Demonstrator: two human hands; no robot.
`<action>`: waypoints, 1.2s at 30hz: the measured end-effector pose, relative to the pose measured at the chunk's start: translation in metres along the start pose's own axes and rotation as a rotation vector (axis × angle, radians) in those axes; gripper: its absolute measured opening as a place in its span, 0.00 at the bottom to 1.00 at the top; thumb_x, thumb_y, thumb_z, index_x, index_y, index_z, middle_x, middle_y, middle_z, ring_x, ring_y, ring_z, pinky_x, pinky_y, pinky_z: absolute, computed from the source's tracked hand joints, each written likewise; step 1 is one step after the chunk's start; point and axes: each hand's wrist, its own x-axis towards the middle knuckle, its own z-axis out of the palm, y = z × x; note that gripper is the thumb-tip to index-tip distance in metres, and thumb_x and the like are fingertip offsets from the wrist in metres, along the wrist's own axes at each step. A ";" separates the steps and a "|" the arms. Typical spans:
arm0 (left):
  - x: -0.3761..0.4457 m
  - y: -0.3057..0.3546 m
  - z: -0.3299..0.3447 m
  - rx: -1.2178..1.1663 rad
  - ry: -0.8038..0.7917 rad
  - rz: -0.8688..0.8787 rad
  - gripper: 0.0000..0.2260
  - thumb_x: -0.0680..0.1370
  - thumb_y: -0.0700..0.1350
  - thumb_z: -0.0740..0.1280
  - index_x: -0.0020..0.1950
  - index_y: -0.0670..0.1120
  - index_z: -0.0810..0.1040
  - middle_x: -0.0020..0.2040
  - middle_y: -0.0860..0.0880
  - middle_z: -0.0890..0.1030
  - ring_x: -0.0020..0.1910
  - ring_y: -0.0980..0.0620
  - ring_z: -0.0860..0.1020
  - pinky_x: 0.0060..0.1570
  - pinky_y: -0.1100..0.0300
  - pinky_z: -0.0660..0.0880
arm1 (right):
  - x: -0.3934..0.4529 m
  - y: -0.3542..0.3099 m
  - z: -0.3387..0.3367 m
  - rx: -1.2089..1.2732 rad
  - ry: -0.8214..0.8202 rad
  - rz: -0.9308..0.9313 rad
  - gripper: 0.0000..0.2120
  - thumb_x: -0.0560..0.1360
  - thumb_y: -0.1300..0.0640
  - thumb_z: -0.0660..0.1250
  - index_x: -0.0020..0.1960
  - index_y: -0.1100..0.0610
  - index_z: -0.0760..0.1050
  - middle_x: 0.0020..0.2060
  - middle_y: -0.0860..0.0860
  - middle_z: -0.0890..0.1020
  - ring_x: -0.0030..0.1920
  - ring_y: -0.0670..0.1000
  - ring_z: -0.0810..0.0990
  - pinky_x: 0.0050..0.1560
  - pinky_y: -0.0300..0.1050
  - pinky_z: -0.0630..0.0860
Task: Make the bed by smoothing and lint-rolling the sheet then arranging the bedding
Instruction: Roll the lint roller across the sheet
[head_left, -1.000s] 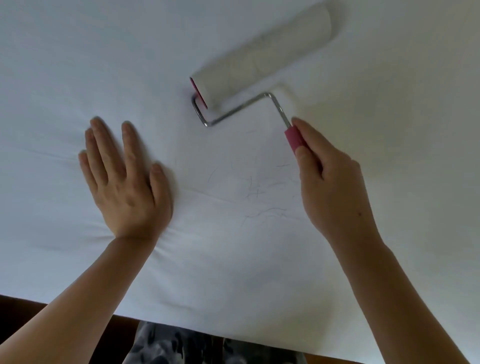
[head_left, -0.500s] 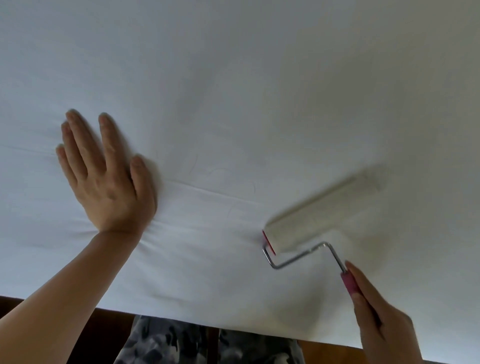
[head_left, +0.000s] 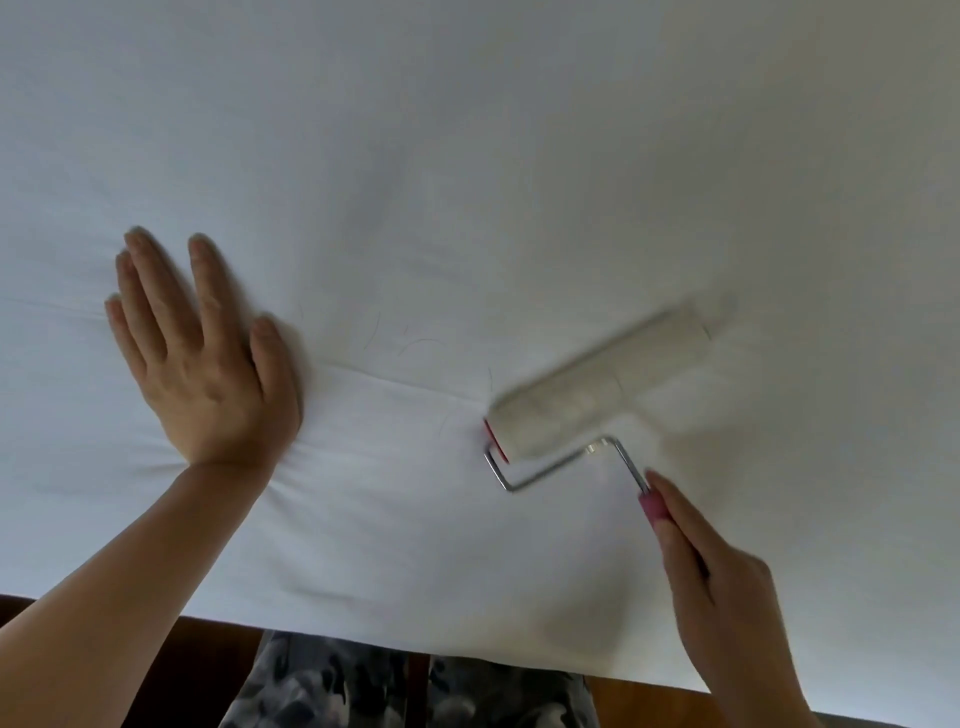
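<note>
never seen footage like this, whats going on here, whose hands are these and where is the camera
The camera sits on a person's head, looking forward and down, so you see their own two arms. No machine is involved. They lean over a bed covered with a white sheet. The left hand lies flat with straight fingers, pressing the sheet. The right hand grips the pink handle of a lint roller, whose pale drum rests on the sheet and looks blurred. A few thin dark hairs lie between hand and roller. Patterned clothing shows at the bottom edge.
</note>
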 end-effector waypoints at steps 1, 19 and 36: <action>0.000 -0.001 0.000 0.002 0.000 0.000 0.25 0.83 0.50 0.48 0.78 0.42 0.56 0.76 0.32 0.55 0.76 0.34 0.54 0.75 0.47 0.46 | 0.012 -0.012 0.005 0.062 0.003 0.002 0.15 0.76 0.41 0.58 0.58 0.21 0.68 0.27 0.45 0.77 0.22 0.45 0.64 0.25 0.37 0.63; -0.009 -0.032 -0.024 -0.014 -0.087 0.047 0.24 0.83 0.48 0.51 0.79 0.43 0.57 0.78 0.40 0.56 0.78 0.41 0.54 0.76 0.51 0.43 | 0.119 -0.179 0.022 0.020 -0.010 -0.346 0.16 0.82 0.47 0.57 0.68 0.44 0.73 0.43 0.46 0.84 0.33 0.45 0.77 0.35 0.39 0.71; -0.013 -0.025 -0.015 -0.006 -0.054 0.015 0.24 0.84 0.49 0.49 0.79 0.43 0.55 0.78 0.40 0.56 0.78 0.42 0.53 0.76 0.51 0.43 | 0.009 -0.013 -0.025 -0.184 -0.112 -0.077 0.13 0.77 0.31 0.48 0.60 0.18 0.59 0.27 0.35 0.76 0.27 0.42 0.74 0.25 0.33 0.66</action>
